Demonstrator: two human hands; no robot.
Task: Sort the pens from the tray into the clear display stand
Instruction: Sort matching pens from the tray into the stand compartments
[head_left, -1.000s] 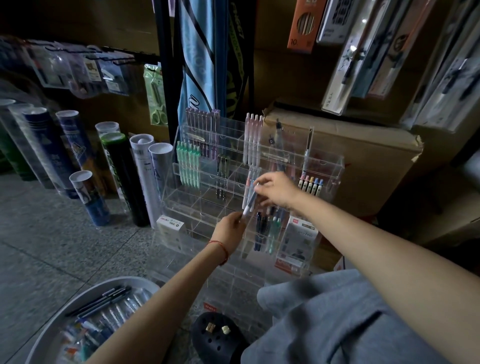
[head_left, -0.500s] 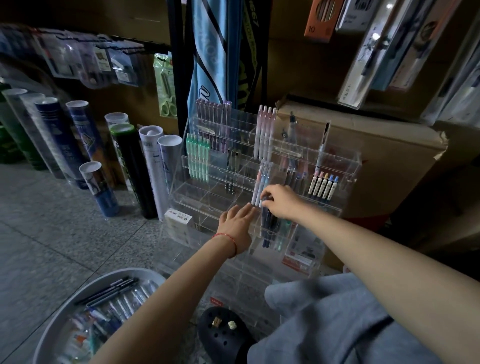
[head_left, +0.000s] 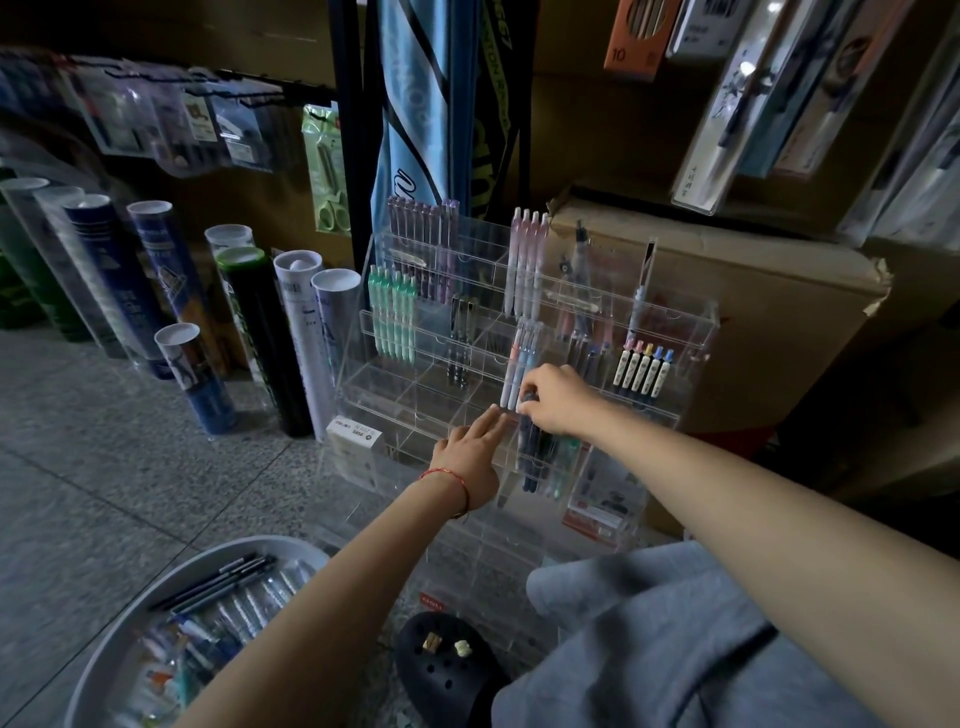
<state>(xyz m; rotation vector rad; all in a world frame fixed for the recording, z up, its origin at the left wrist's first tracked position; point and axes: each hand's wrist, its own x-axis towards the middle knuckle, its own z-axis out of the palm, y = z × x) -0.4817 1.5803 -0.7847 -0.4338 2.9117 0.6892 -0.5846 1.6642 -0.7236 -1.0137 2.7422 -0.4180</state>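
Stand (head_left: 410, 387) part-filled; right grip (head_left: 558, 405) pinching a dark pen (head_left: 530, 441), left grip (head_left: 467, 457) spread on stand front; tray (head_left: 223, 553) holds many pens (head_left: 244, 603) unsorted

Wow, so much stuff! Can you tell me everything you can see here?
display stand: one, clear, on the floor
cardboard box: one, brown, behind the stand
mint pens: about seven, green, stand's left side
purple pens: a row, lilac, stand's top left
pink pens: four, pale pink, top middle
pastel pens: about three, pastel, stand's middle
capped pens: five, white with coloured caps, stand's right
dark pens: several, navy, lower middle compartment
tray: one, whitish, bottom left, holds loose pens
tubes: about nine, mixed colours, floor, left
shoe: one, black, bottom middle
left hand: one, straight fingers touching the stand
right hand: one, pinching a dark pen's top
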